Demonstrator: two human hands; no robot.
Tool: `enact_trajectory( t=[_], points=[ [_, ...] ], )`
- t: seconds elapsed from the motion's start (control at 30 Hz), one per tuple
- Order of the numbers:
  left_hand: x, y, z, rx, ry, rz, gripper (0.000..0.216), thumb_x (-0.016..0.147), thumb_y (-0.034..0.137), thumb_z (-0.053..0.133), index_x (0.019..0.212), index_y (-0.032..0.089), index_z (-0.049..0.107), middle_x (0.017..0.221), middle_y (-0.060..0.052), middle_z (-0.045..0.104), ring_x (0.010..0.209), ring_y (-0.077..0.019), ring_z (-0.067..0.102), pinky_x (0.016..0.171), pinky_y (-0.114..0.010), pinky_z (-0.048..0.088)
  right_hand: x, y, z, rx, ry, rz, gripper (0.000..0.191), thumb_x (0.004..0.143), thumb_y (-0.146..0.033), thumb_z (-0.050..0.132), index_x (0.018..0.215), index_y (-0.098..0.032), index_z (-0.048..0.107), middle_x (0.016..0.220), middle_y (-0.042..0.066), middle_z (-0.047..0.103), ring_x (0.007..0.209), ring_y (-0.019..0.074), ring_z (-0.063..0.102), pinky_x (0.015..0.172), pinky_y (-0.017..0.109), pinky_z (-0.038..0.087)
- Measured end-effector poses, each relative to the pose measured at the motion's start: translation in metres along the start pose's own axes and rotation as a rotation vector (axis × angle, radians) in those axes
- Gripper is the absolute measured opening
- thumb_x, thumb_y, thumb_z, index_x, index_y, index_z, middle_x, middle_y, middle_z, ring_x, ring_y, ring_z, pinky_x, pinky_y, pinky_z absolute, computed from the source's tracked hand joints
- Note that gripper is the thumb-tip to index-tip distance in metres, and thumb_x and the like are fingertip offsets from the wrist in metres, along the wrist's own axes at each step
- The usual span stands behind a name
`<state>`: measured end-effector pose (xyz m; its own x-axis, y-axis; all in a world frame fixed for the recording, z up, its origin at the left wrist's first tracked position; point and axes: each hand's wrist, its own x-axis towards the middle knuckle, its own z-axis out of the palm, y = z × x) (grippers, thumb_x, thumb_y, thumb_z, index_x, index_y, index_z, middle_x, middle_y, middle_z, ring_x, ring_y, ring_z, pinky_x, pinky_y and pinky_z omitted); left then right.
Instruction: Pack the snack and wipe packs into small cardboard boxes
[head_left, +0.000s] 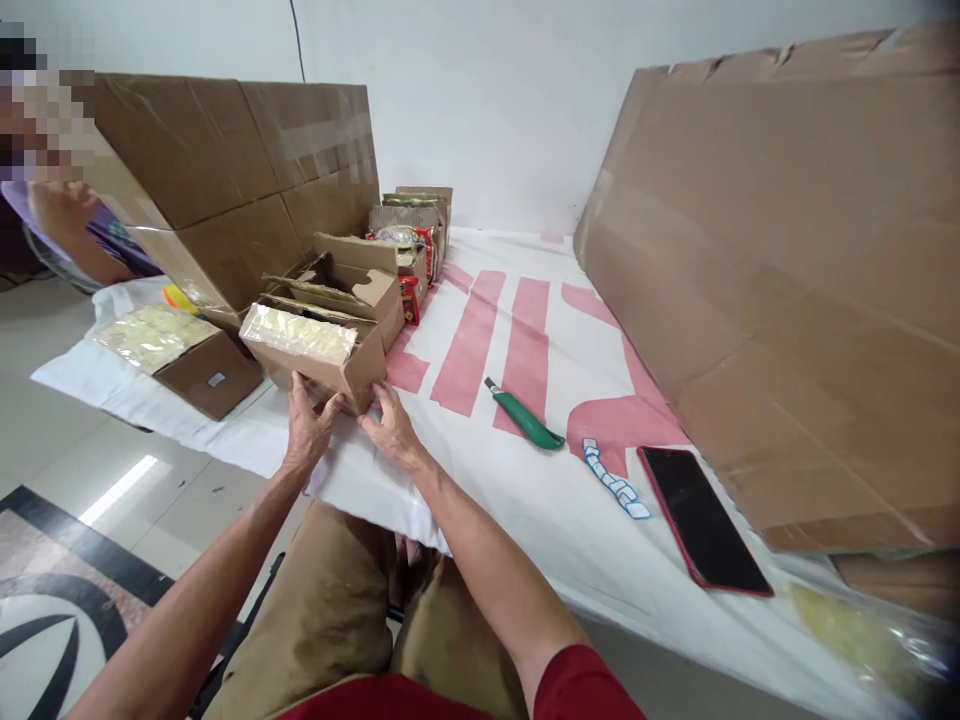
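A small cardboard box (315,372) stands near the table's front edge, with pale yellow packets in clear plastic (300,333) showing along its top. My left hand (309,425) presses against the box's near face, fingers up and thumb toward the lower edge. At its right-hand lower corner, my right hand (391,425) grips the box. Directly behind it are open cardboard boxes (375,290) with raised flaps, partly hidden by the front one. A green utility knife (523,418) lies to the right of my right hand.
Tall cardboard panels (315,150) rise on the left, and a large cardboard sheet (810,280) leans on the right. Another packet-topped box (214,375) sits left. A phone (705,520) and a blue-white lettered strip (611,482) lie right. A person's arm (75,220) shows far left.
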<state>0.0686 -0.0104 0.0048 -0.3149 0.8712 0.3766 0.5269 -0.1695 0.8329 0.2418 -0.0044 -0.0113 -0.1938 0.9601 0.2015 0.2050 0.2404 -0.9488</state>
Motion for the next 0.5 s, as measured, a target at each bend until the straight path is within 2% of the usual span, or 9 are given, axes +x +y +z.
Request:
enact_trajectory(
  t=[0.1,0.2,0.3,0.4,0.5],
  points=[
    [-0.001,0.004,0.002,0.001,0.006,0.009,0.094,0.082,0.041,0.076,0.16,0.013,0.033,0.159,-0.022,0.045,0.153,-0.0368,0.039,0.129,-0.055,0.03,0.0,0.0,-0.001,0.018,-0.007,-0.007,0.071,0.083,-0.021,0.067,0.152,-0.021,0.05,0.161,0.014,0.045,0.144,0.0293,0.05,0.117,0.044,0.047],
    [0.001,0.006,0.003,0.013,0.003,0.012,0.093,0.083,0.042,0.075,0.16,0.011,0.033,0.159,-0.023,0.045,0.152,-0.0369,0.04,0.128,-0.055,0.032,0.0,0.0,-0.002,0.037,-0.047,-0.006,0.076,0.081,-0.024,0.071,0.154,-0.023,0.048,0.16,0.013,0.048,0.139,0.029,0.055,0.115,0.045,0.049],
    [0.005,0.006,0.006,0.023,-0.005,0.0,0.096,0.082,0.042,0.075,0.162,0.01,0.03,0.16,-0.024,0.043,0.152,-0.0377,0.039,0.128,-0.055,0.031,0.002,0.001,-0.002,0.052,-0.063,0.004,0.084,0.078,-0.028,0.077,0.156,-0.022,0.046,0.164,0.013,0.044,0.145,0.0298,0.05,0.121,0.045,0.043],
    [0.01,0.006,0.011,0.026,0.008,-0.024,0.101,0.081,0.041,0.075,0.162,0.005,0.027,0.165,-0.028,0.035,0.158,-0.0393,0.03,0.131,-0.055,0.023,0.002,0.001,-0.001,0.065,-0.054,0.017,0.088,0.076,-0.03,0.081,0.156,-0.016,0.047,0.167,0.017,0.038,0.15,0.0317,0.045,0.126,0.045,0.036],
    [0.013,0.006,0.016,0.008,0.028,-0.035,0.103,0.08,0.04,0.076,0.162,0.004,0.026,0.169,-0.029,0.028,0.161,-0.0397,0.023,0.132,-0.056,0.018,0.003,0.001,-0.003,0.081,-0.027,0.029,0.084,0.075,-0.029,0.08,0.154,-0.02,0.05,0.166,0.015,0.041,0.147,0.0308,0.048,0.122,0.045,0.041]
  ],
)
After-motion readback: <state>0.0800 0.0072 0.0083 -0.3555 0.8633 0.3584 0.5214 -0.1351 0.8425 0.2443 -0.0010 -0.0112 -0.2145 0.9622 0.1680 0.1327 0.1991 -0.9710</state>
